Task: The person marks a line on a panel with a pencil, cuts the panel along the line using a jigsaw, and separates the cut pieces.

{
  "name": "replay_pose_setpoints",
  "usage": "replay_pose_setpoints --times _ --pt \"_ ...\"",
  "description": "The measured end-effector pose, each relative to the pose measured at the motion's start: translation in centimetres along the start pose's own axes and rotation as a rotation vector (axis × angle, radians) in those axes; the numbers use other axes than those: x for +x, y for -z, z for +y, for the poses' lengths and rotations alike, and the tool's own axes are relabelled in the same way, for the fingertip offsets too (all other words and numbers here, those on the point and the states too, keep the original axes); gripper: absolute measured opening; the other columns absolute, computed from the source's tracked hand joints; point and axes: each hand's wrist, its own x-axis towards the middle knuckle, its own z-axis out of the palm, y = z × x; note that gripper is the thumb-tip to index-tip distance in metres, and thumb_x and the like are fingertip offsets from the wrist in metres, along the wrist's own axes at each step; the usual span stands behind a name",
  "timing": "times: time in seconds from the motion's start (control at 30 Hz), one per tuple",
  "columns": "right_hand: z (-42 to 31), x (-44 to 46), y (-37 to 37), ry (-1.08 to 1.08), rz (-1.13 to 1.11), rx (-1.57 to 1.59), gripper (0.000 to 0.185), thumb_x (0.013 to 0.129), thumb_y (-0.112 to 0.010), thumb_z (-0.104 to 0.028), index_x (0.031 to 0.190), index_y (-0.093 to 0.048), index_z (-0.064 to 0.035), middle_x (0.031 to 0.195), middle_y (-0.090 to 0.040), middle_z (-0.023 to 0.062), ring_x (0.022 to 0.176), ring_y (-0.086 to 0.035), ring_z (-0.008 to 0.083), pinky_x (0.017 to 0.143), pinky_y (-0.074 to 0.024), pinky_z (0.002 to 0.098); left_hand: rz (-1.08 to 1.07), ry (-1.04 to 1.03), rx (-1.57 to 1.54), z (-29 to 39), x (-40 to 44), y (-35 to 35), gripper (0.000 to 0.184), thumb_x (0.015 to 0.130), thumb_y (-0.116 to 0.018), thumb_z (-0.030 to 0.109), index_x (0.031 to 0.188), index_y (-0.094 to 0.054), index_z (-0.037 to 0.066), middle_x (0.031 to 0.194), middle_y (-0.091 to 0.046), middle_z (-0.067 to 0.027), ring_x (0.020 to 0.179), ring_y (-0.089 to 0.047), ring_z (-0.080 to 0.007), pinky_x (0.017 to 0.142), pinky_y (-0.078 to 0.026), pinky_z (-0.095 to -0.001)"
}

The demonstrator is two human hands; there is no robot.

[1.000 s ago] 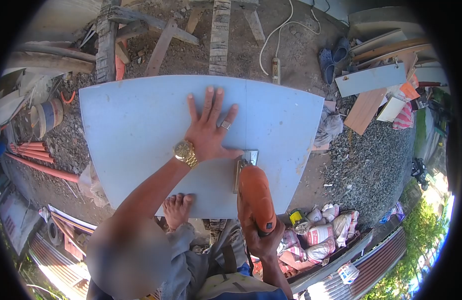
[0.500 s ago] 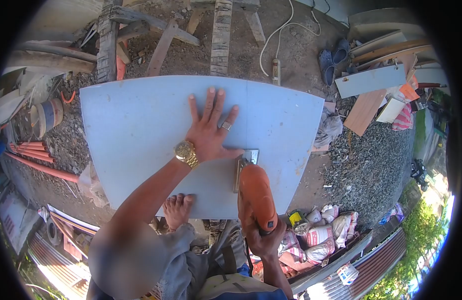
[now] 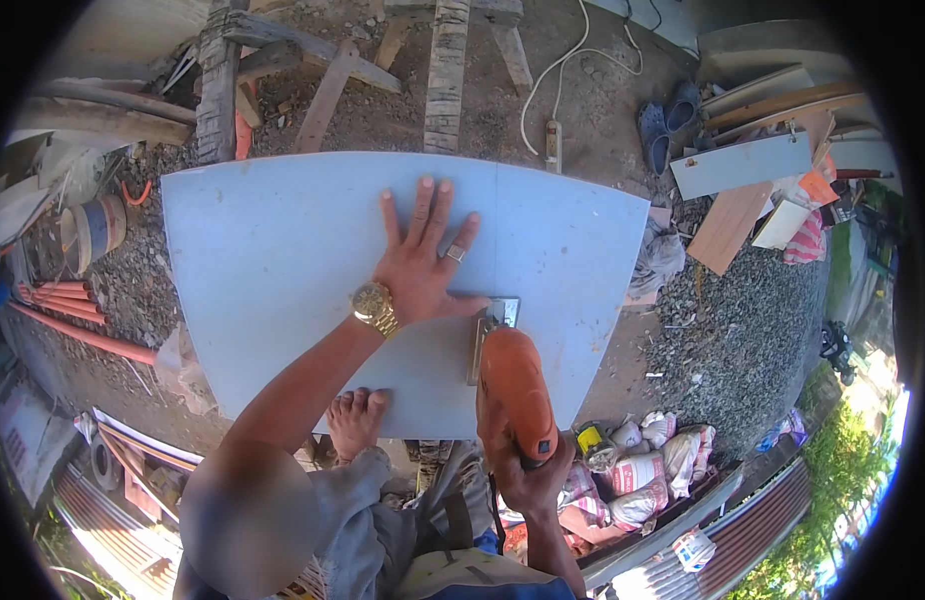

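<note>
A large pale blue-grey board [image 3: 283,270] lies across timber supports. My left hand [image 3: 421,262] rests flat on it with the fingers spread, a ring on one finger and a gold watch [image 3: 374,306] at the wrist. Its thumb reaches the metal base plate [image 3: 504,311] of an orange power tool [image 3: 515,385]. My right hand [image 3: 528,478] is wrapped round the rear of that tool, which stands on the board right of centre. A thin line runs down the board above the tool. The tool's cutting end is hidden from view. A bare foot [image 3: 357,420] presses on the near edge.
Timber trestles [image 3: 444,80] stand beyond the board. A white cord with a socket [image 3: 554,140] and blue clogs [image 3: 654,135] lie on the ground. Board offcuts [image 3: 743,166] and gravel are at the right, filled sacks [image 3: 638,470] at the lower right, a bucket [image 3: 94,234] and orange pipes [image 3: 83,333] at the left.
The camera view has shifted very slightly. My hands and the orange tool have hardly moved on the board.
</note>
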Motion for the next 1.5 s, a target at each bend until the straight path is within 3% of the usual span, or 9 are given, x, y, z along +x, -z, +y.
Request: replay_pose_setpoints --times 0.23,0.7,1.0,1.5 --pt "0.3 0.1 0.0 -0.029 -0.008 0.029 0.023 0.077 -0.066 -0.015 0.084 -0.058 0.0052 0.065 -0.06 0.0132 0.056 -0.055 0.0176 0.055 -0.0475 0.0344 0.008 -0.005 0.01 0.0 0.0 -0.1 0.105 0.067 -0.066 0.074 0.143 -0.046 0.003 0.156 -0.009 -0.0367 0.147 0.0 -0.0507 0.102 0.0 -0.0813" --pt "-1.5 0.7 -0.3 0.167 0.094 -0.094 0.021 0.077 -0.065 -0.013 0.084 -0.058 0.0049 0.064 -0.059 0.0136 0.055 -0.055 0.0177 0.055 -0.0482 0.0341 0.01 -0.007 0.003 0.0 -0.1 0.1 0.1 0.073 -0.062 0.072 0.143 -0.046 0.002 0.156 -0.009 -0.0365 0.147 -0.001 -0.0517 0.102 -0.001 -0.0812" --pt "-0.9 0.8 0.2 0.053 -0.008 -0.055 0.019 0.078 -0.064 -0.014 0.084 -0.059 0.0042 0.064 -0.059 0.0128 0.056 -0.055 0.0177 0.056 -0.0482 0.0339 0.031 -0.019 0.007 -0.1 -0.1 -0.1 0.098 0.075 -0.061 0.072 0.142 -0.047 0.002 0.156 -0.01 -0.0365 0.146 -0.001 -0.0517 0.102 -0.001 -0.0812" --pt "-1.6 1.0 -0.1 0.119 0.045 -0.061 0.019 0.079 -0.065 -0.014 0.082 -0.058 0.0037 0.062 -0.056 0.01 0.057 -0.051 0.0138 0.055 -0.0464 0.0319 0.023 -0.009 0.01 0.0 0.0 0.0 0.094 0.077 -0.06 0.07 0.14 -0.049 0.002 0.156 -0.011 -0.0358 0.147 -0.002 -0.0513 0.102 -0.001 -0.0811"
